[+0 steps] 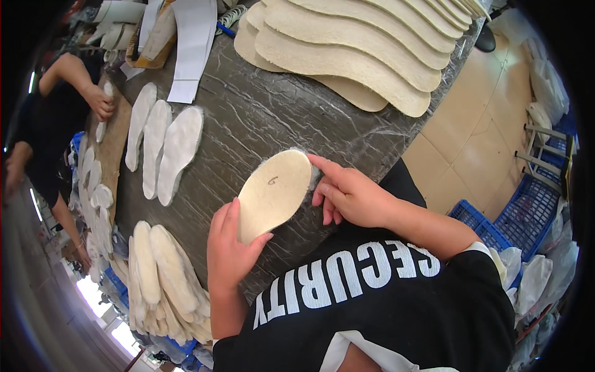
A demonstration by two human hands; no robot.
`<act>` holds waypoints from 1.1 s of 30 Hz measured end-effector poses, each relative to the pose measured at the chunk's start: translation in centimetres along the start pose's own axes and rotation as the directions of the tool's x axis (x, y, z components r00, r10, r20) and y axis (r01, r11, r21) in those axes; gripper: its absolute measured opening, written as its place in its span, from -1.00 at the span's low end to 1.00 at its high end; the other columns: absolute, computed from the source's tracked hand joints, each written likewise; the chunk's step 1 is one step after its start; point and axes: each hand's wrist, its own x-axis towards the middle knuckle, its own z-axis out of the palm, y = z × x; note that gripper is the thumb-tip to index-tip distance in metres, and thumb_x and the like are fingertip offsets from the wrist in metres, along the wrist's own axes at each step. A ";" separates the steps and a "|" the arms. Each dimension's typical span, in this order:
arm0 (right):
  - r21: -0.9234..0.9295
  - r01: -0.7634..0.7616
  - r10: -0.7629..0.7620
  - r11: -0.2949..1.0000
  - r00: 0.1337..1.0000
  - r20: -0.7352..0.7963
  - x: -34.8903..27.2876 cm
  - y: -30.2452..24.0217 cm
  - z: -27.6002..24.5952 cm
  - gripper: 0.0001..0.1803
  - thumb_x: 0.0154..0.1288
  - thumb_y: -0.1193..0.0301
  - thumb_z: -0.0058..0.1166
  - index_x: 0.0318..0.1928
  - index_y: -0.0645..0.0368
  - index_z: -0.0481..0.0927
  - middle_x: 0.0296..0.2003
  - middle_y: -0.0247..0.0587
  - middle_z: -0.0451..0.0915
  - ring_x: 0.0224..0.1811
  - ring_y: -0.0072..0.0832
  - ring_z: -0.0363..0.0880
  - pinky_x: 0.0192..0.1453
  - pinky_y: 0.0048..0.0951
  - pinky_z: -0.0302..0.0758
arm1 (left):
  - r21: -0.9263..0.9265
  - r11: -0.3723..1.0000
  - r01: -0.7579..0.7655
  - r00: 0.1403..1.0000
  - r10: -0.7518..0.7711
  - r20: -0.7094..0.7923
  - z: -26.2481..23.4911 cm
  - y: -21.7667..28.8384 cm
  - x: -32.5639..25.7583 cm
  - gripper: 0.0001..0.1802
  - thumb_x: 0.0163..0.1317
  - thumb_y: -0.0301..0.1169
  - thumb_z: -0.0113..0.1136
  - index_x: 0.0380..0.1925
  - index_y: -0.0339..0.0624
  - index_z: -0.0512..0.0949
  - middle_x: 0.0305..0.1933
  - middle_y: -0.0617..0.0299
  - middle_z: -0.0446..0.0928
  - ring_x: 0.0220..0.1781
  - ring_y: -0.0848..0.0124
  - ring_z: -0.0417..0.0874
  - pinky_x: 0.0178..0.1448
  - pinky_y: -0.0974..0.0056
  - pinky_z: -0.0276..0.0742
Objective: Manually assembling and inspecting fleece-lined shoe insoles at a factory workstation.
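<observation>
My left hand (232,244) is closed around the narrow end of a cream insole (276,187), its thumb along the near edge and its fingers along the far one. The insole's face is turned up and bears a small dark handwritten mark. White fuzz shows along its rounded wide end. There, the index fingertip of my right hand (347,193) touches the rim. The thumb and other fingers of that hand are apart from the insole, loosely bent, with nothing visible in them. Beneath both hands lies a table with a dark plastic covering (242,136).
Large wavy cream sheets (347,62) are stacked at the far side. Several white fuzzy insoles (180,155) lie left, above a heap of fleecy insoles (161,273). White strips (189,49) rest farther back. Blue crates (527,211) stand right. Another person's hand (99,102) works far left.
</observation>
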 end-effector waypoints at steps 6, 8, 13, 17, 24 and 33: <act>0.050 0.009 -0.006 0.999 0.999 -0.050 0.0 0.4 0.2 -0.37 0.44 0.58 -0.32 0.47 0.29 -0.10 -0.29 -0.10 0.57 -0.46 -0.48 0.62 -0.40 -0.51 0.57 | -0.010 1.000 -0.020 1.000 0.020 -0.019 0.3 0.1 0.1 -0.10 -0.26 -0.35 0.59 0.15 -0.45 0.40 0.09 -0.16 0.48 0.10 -0.07 0.52 0.19 0.06 0.46; 0.050 0.012 -0.009 0.999 0.999 -0.050 0.0 0.5 0.2 -0.38 0.43 0.58 -0.32 0.46 0.30 -0.09 -0.29 -0.09 0.57 -0.46 -0.47 0.63 -0.40 -0.51 0.57 | -0.007 1.000 -0.016 1.000 0.016 -0.023 0.3 0.1 0.1 -0.10 -0.25 -0.34 0.58 0.15 -0.45 0.40 0.09 -0.16 0.48 0.10 -0.07 0.52 0.19 0.06 0.46; 0.009 0.012 -0.012 1.000 0.999 -0.042 0.0 0.4 0.2 -0.35 0.44 0.58 -0.29 0.48 0.21 -0.10 -0.29 -0.09 0.56 -0.46 -0.47 0.63 -0.41 -0.50 0.57 | -0.009 1.000 0.002 1.000 -0.002 -0.017 0.3 0.2 0.3 -0.12 -0.22 -0.30 0.58 0.14 -0.45 0.41 0.09 -0.17 0.48 0.12 -0.06 0.51 0.20 0.06 0.46; 0.087 0.000 0.015 0.996 0.984 -0.175 -0.7 -0.3 0.2 -0.34 0.43 0.56 -0.16 0.47 0.12 -0.01 -0.29 -0.09 0.57 -0.45 -0.48 0.62 -0.39 -0.51 0.56 | 0.016 1.000 -0.020 1.000 0.020 -0.003 0.2 0.0 0.6 -0.12 -0.22 -0.28 0.57 0.13 -0.46 0.41 0.10 -0.15 0.48 0.11 -0.06 0.51 0.20 0.05 0.45; -0.870 0.429 -0.674 0.242 0.719 0.167 2.0 -2.1 -1.0 -0.05 -0.08 0.46 0.43 0.38 0.03 0.26 0.24 -0.08 0.38 0.33 -0.13 0.33 0.32 -0.10 0.34 | 0.050 0.999 -0.014 1.000 0.013 0.016 -0.2 0.1 1.1 -0.12 -0.27 -0.30 0.57 0.12 -0.44 0.44 0.11 -0.09 0.50 0.14 0.02 0.49 0.24 0.09 0.42; -0.813 0.566 -0.420 0.137 0.776 0.470 6.2 -2.7 0.7 0.10 -0.32 0.23 0.56 0.36 -0.02 0.31 0.26 -0.08 0.39 0.34 -0.17 0.32 0.39 0.05 0.19 | 0.001 0.999 0.033 0.999 -0.033 0.017 -0.1 0.7 1.2 -0.12 -0.27 -0.31 0.57 0.13 -0.42 0.44 0.10 -0.05 0.50 0.15 0.04 0.47 0.23 0.10 0.42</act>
